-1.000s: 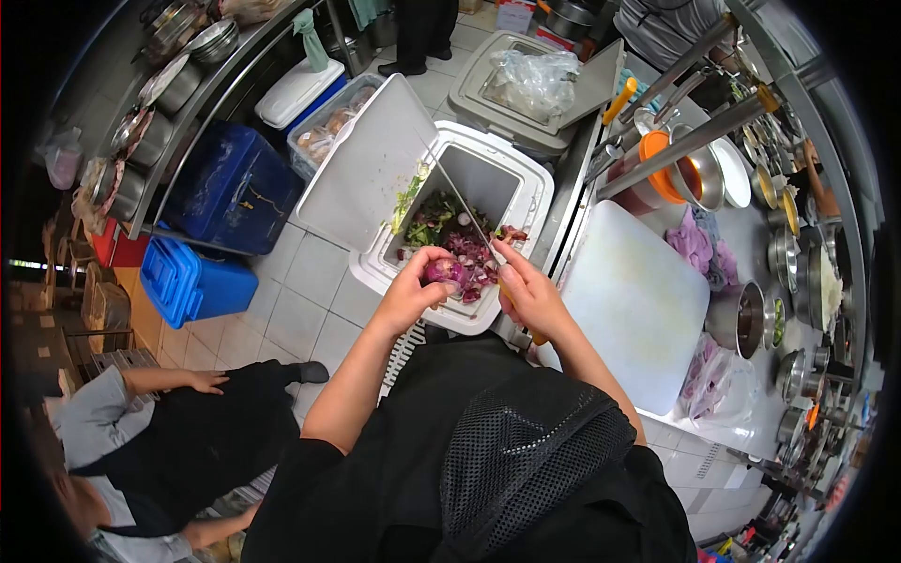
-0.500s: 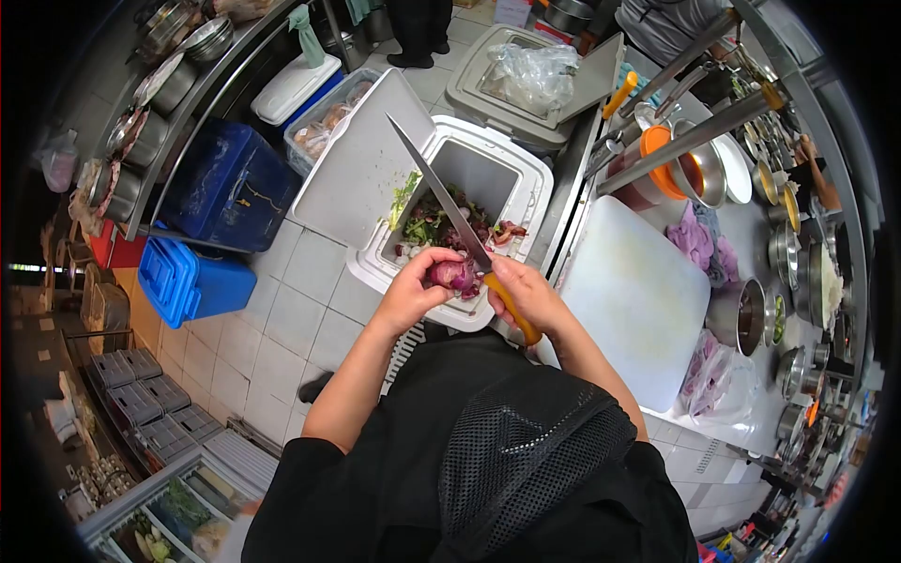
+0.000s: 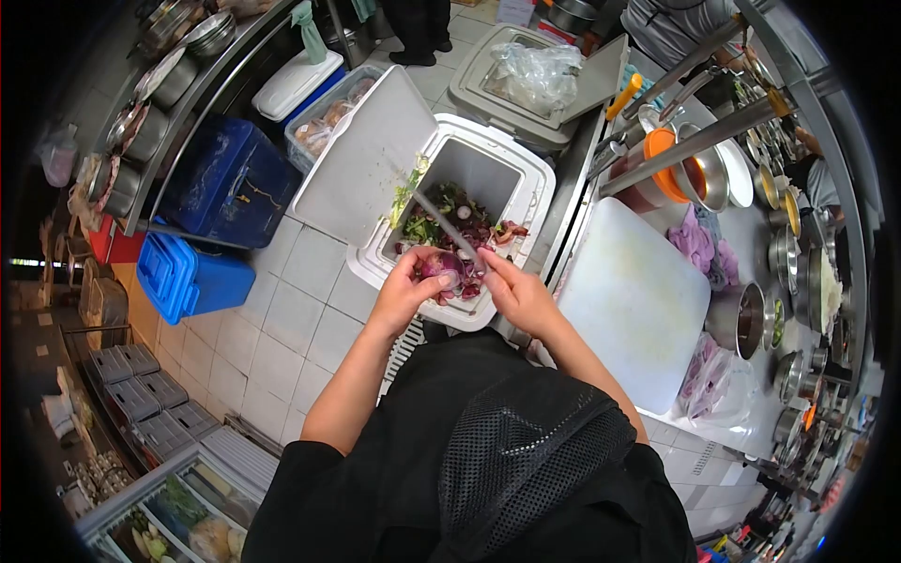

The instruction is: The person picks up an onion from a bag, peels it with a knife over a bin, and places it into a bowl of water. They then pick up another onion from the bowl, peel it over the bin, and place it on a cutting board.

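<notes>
My left hand (image 3: pixel 405 293) is closed around a red onion (image 3: pixel 439 266), thumb across its near side. Just to the right, my right hand (image 3: pixel 522 298) grips a kitchen knife (image 3: pixel 449 223), with its long blade pointing away and slightly left. The blade is smeared by motion toward its tip, and the handle is hidden by my fingers. Both hands are over the near rim of a white bin (image 3: pixel 537 178), whose lid leans open to the left. Inside the bin lie onion skins and green leafy scraps (image 3: pixel 460 208).
A white cutting board (image 3: pixel 633 300) lies on the steel counter to the right, beside metal pots (image 3: pixel 737 319) and a plastic bag (image 3: pixel 718 385). Blue bins (image 3: pixel 192 277) stand on the tiled floor at left. Another bin with clear plastic (image 3: pixel 535 75) is behind. Other people stand at the back.
The knife blade has swung lower and now looks blurred. My right hand has turned, hiding the yellow handle. The onion has rotated slightly in my left hand.
</notes>
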Tool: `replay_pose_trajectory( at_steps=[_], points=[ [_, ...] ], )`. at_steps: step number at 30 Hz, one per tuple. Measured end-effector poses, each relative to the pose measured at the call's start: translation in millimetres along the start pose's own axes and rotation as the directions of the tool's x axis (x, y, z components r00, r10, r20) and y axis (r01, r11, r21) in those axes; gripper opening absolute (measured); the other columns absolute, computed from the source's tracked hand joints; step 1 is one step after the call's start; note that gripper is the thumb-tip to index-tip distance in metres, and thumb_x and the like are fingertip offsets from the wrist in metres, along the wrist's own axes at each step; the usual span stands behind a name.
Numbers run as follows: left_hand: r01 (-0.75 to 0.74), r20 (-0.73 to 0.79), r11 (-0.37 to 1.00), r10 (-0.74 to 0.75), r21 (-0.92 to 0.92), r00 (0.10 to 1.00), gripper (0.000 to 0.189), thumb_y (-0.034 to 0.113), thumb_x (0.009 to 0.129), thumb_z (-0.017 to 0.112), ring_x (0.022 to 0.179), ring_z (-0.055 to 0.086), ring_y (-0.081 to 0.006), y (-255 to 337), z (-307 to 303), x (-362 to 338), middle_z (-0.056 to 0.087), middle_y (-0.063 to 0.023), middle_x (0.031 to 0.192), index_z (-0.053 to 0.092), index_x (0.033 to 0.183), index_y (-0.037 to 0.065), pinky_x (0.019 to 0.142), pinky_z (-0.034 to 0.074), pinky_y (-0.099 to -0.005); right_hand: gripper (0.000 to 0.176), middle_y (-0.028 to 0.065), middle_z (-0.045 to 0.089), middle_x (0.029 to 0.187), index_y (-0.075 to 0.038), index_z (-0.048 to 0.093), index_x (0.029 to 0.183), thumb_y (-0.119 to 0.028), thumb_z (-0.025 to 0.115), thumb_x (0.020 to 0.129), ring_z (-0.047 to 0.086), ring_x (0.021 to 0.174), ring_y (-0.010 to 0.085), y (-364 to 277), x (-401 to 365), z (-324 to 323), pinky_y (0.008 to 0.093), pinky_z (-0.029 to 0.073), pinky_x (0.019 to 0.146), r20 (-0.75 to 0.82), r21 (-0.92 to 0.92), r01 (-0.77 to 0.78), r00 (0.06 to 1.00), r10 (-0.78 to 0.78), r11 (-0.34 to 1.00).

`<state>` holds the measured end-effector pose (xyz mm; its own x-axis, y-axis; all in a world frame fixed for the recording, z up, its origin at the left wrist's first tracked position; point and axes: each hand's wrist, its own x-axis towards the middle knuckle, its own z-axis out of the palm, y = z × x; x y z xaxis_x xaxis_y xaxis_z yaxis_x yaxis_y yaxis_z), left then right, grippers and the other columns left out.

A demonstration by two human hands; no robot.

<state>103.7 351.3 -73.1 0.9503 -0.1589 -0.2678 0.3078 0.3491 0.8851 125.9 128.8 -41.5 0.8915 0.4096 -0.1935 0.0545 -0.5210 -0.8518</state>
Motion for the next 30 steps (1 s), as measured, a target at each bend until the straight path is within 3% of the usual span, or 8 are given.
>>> replay_pose_trajectory(
  at_steps=[1,8,15,18,20,21,24,30],
  points=[
    [0.0,0.0,1.0,0.0,0.0,1.0,0.04,0.004,0.085,0.067,0.076,0.063,-0.0166,-2,-1,0,0.061,-0.0085,0.096,0.051,0.121,0.003,0.064,0.052,-0.0288,0.058,0.0203,0.067,0.088,-0.01,0.044,0.14,-0.046,0.051,0.095,0.065,0.08,0.0396,-9,-4,0,0.0441,0.05,0.072,0.022,-0.045,0.085,0.996,-0.084,0.995],
    [-0.072,0.001,0.994,0.072,-0.081,0.997,0.04,-0.002,0.084,0.065,0.072,0.063,-0.0178,-5,1,1,0.061,-0.0104,0.092,0.045,0.118,0.003,0.06,0.051,-0.0295,0.063,0.0189,0.067,0.092,-0.012,0.038,0.144,-0.045,0.054,0.093,0.064,0.078,0.04,-31,-10,14,0.0457,0.051,0.07,0.05,-0.235,0.155,0.988,-0.147,0.96],
    [-0.06,-0.051,0.998,0.059,-0.022,0.997,0.039,-0.002,0.082,0.067,0.069,0.062,-0.0166,0,5,-1,0.061,-0.0084,0.09,0.045,0.114,0.004,0.059,0.051,-0.0297,0.056,0.0167,0.068,0.098,-0.018,0.041,0.143,-0.041,0.054,0.094,0.064,0.079,0.0403,-21,-8,20,0.0463,0.051,0.07,-0.001,-0.227,0.184,0.982,-0.189,0.956],
    [-0.04,-0.026,0.999,0.04,-0.001,0.999,0.041,-0.001,0.08,0.07,0.071,0.062,-0.0164,-2,2,0,0.06,-0.0089,0.094,0.046,0.113,0.004,0.059,0.051,-0.0292,0.051,0.0132,0.068,0.083,-0.019,0.044,0.141,-0.04,0.052,0.096,0.065,0.065,0.0311,-19,-5,16,0.0397,0.052,0.062,-0.05,-0.045,0.244,0.968,-0.246,0.969],
    [-0.05,-0.016,0.999,0.05,-0.02,0.999,0.042,0.0,0.08,0.071,0.073,0.062,-0.0164,-1,2,-3,0.06,-0.0093,0.097,0.047,0.114,0.004,0.061,0.052,-0.0292,0.047,0.0063,0.058,0.065,-0.018,0.047,0.14,-0.041,0.047,0.099,0.056,0.05,0.0163,-27,-5,1,0.0303,0.047,0.05,0.237,0.321,-0.234,0.958,0.161,0.918],
    [-0.057,-0.003,0.998,0.056,-0.039,0.998,0.042,0.002,0.08,0.072,0.074,0.062,-0.0164,-1,2,-5,0.06,-0.0097,0.101,0.048,0.115,0.004,0.063,0.052,-0.0293,0.048,0.0009,0.046,0.058,-0.016,0.046,0.141,-0.043,0.041,0.101,0.045,0.046,0.007,-24,-4,1,0.0238,0.039,0.042,0.266,0.436,-0.258,0.952,0.151,0.862],
    [-0.058,0.106,0.996,0.065,-0.062,0.992,0.045,0.005,0.079,0.072,0.082,0.062,-0.0163,1,-2,-8,0.059,-0.0094,0.106,0.05,0.119,0.004,0.07,0.053,-0.0301,0.049,0.0019,0.046,0.058,-0.013,0.046,0.14,-0.042,0.039,0.102,0.045,0.044,0.0093,-23,-1,-8,0.0249,0.038,0.039,0.266,0.537,-0.291,0.949,0.168,0.792],
    [-0.045,0.208,0.956,0.109,-0.291,0.972,0.045,0.005,0.08,0.064,0.091,0.064,-0.0243,5,1,-11,0.06,-0.0138,0.11,0.048,0.122,0.004,0.075,0.053,-0.0354,0.049,0.001,0.046,0.056,-0.009,0.046,0.14,-0.04,0.041,0.102,0.045,0.044,0.0093,-13,20,-7,0.0254,0.036,0.037,0.152,0.403,-0.235,0.97,0.188,0.885]
  ],
)
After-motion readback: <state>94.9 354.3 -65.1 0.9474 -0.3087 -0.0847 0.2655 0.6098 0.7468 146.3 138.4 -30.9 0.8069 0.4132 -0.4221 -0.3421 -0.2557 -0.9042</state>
